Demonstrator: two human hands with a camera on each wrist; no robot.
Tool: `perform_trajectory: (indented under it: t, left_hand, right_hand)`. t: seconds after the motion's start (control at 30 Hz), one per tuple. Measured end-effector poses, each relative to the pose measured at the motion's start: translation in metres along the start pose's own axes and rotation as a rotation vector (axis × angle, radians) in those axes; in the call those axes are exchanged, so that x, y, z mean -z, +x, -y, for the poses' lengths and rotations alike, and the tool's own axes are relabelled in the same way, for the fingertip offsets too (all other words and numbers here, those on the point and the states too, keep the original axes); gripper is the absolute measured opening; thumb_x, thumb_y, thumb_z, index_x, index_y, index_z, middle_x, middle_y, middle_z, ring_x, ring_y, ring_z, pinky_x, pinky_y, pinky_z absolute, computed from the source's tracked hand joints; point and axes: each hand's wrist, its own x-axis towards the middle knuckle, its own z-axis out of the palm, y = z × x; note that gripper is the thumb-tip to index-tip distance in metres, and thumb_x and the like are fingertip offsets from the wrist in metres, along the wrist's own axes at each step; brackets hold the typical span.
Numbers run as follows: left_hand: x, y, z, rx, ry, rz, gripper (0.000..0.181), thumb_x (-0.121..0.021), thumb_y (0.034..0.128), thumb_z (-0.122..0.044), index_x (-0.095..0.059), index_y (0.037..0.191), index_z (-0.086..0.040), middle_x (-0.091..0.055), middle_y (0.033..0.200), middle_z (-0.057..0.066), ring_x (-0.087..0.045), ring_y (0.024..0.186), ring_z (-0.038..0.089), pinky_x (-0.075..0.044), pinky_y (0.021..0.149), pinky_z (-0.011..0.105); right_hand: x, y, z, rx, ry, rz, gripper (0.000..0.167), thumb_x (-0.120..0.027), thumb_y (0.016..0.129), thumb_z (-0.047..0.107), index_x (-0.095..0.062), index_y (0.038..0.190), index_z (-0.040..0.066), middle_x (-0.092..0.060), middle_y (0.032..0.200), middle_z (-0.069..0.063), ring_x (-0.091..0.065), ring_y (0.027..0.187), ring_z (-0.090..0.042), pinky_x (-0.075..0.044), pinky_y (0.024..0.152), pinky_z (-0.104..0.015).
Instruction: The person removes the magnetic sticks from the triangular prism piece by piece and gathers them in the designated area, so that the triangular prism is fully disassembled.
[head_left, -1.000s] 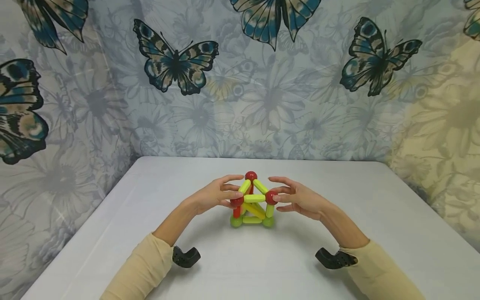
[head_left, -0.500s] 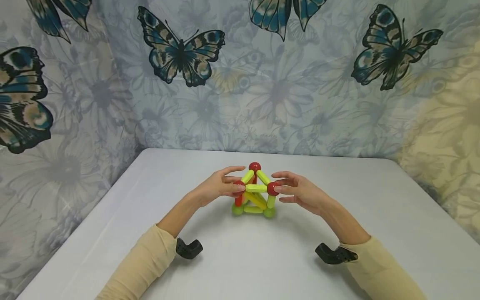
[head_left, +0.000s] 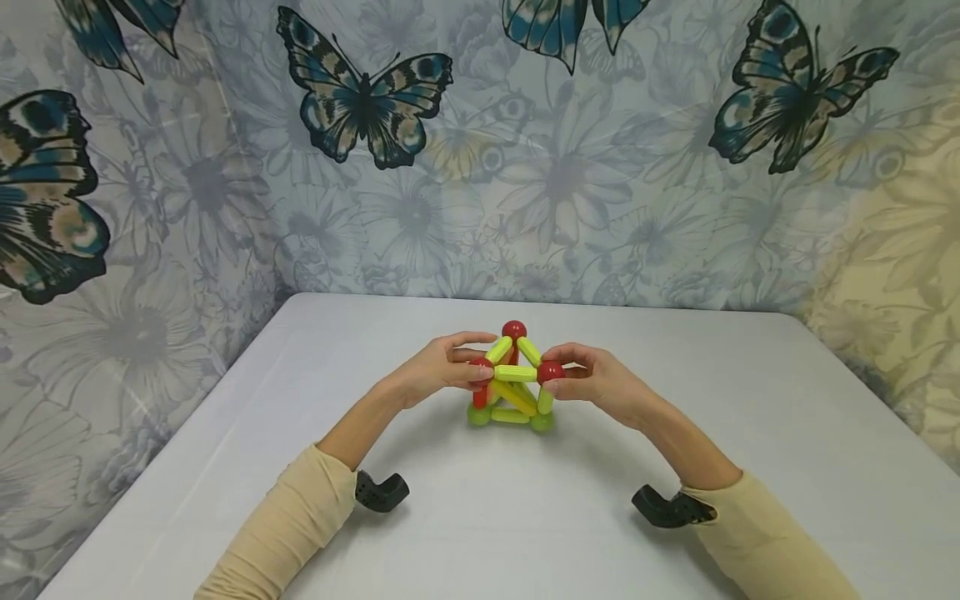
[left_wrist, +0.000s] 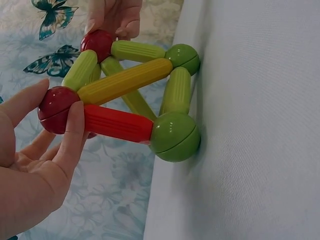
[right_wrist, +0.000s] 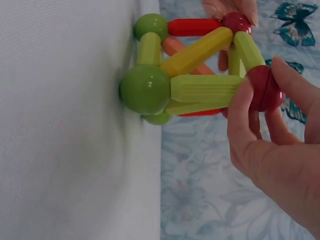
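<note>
A small frame of magnetic rods and balls stands on the white table, its yellow diagonal rod crossing the front. Green balls form its base and red balls its top corners. My left hand pinches the near left red ball between thumb and finger, beside a red rod. On the other side my right hand pinches the near right red ball, above a yellow-green upright rod. At the back, the third red ball is untouched.
The white table reaches back to a wall covering printed with butterflies and flowers. A black wrist mount sits at the left sleeve, and another black mount at the right sleeve.
My right fingers have closed from a loose spread onto the near right red ball. The left hand stays on its ball. The whole head view has shifted slightly.
</note>
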Motion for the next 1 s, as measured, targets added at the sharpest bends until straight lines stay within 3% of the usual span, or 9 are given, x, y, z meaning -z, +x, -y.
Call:
perform_trajectory:
  t: [0.37,0.6,0.77,1.0]
  left_hand:
    - [0.0,-0.001,0.0,-0.002,0.008,0.007,0.052,-0.064,0.0911,-0.006,-0.045,0.14,-0.006,-0.056,0.128,0.017,-0.061,0.106,0.026,-0.051,0.088,0.04]
    - [0.001,0.0,0.0,-0.002,0.002,0.01,0.051,-0.064,0.0911,-0.005,-0.046,0.139,-0.006,-0.056,0.128,0.017,-0.061,0.105,0.026,-0.05,0.09,0.043]
    - [0.0,0.0,-0.001,-0.007,0.006,0.007,0.051,-0.064,0.0911,-0.005,-0.046,0.139,-0.006,-0.056,0.127,0.016,-0.061,0.105,0.027,-0.05,0.09,0.044]
    - [-0.001,-0.001,-0.001,-0.016,0.003,0.014,0.052,-0.064,0.0915,-0.005,-0.044,0.14,-0.006,-0.055,0.129,0.018,-0.061,0.106,0.027,-0.049,0.091,0.044]
  right_hand:
    - [0.002,-0.002,0.002,0.06,-0.038,0.05,0.043,-0.069,0.088,0.012,-0.051,0.124,-0.005,-0.054,0.117,-0.019,-0.057,0.104,-0.029,-0.052,0.087,-0.039]
    - [0.005,-0.002,0.0,0.074,-0.082,0.087,0.043,-0.065,0.092,0.016,-0.05,0.127,-0.002,-0.055,0.121,-0.016,-0.053,0.111,-0.029,-0.046,0.095,-0.043]
    - [0.006,-0.002,-0.003,0.098,-0.041,0.154,0.043,-0.06,0.095,0.014,-0.046,0.132,-0.003,-0.052,0.124,-0.018,-0.051,0.112,-0.029,-0.043,0.098,-0.047]
    - [0.011,0.0,-0.009,0.136,0.102,0.265,0.04,-0.053,0.098,0.008,-0.041,0.134,-0.003,-0.048,0.125,-0.016,-0.05,0.111,-0.024,-0.046,0.094,-0.034]
